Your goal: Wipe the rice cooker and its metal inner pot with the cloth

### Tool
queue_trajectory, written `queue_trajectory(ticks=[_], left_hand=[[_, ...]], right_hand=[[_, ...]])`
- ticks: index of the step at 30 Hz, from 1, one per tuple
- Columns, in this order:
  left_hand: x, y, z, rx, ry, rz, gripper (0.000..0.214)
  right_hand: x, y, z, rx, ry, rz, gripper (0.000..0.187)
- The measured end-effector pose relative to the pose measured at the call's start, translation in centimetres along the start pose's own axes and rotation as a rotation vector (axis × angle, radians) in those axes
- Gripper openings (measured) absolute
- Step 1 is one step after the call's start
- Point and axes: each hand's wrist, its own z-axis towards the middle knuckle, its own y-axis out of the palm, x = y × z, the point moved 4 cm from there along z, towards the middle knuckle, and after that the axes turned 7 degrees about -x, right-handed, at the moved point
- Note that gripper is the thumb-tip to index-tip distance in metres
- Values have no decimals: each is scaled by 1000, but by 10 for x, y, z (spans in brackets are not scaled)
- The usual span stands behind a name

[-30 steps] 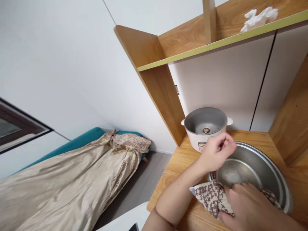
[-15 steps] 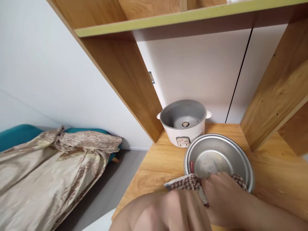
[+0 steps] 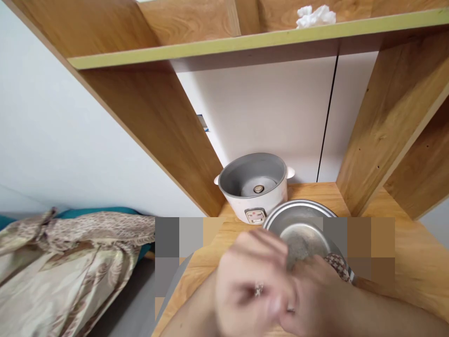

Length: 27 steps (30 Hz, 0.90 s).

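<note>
My left hand, smeared by motion, is closed in a fist in front of the pot, and a scrap of patterned cloth shows between its fingers. My right hand is closed on the brown-and-white patterned cloth at the near rim of a silver inner pot. Both hands are close together and hide the pot's near side. Behind the pot stands a white rice cooker, lidless, its grey inside bare with a round metal knob at the bottom.
The wooden desktop lies under a yellow-edged shelf bearing crumpled white tissue. Wooden uprights stand on either side. At left, a patterned cover drapes a teal couch. Coarse squares mask patches around the pot.
My left hand has risen and turned, moving up toward the pot. The cloth flap beside it has gone from sight. The view has shifted right and tilted up, showing the tissue.
</note>
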Motion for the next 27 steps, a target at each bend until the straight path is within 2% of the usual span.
queue_trajectory(ticks=[2, 5, 7, 9, 14, 20, 27], left_hand=[[-19, -9, 16, 26, -19, 67, 42], [-66, -17, 33, -77, -287, 261, 37], [-88, -16, 39, -136, -308, 301, 34], [-101, -8, 42, -203, -314, 346, 30], [-109, 9, 40, -328, -341, 530, 21], [-112, 10, 40, -350, -386, 703, 23], [-110, 9, 40, -356, -408, 723, 29]], right_hand=[[1, 2, 0, -38, 56, -40, 41], [0, 0, 1, -87, 87, -73, 44], [0, -2, 0, -73, 75, -79, 45], [1, -3, 0, -55, 53, -77, 47], [4, -5, 0, -98, -8, -48, 49], [0, -3, -1, -67, 45, -87, 45], [2, -2, -1, -41, 53, -76, 46]])
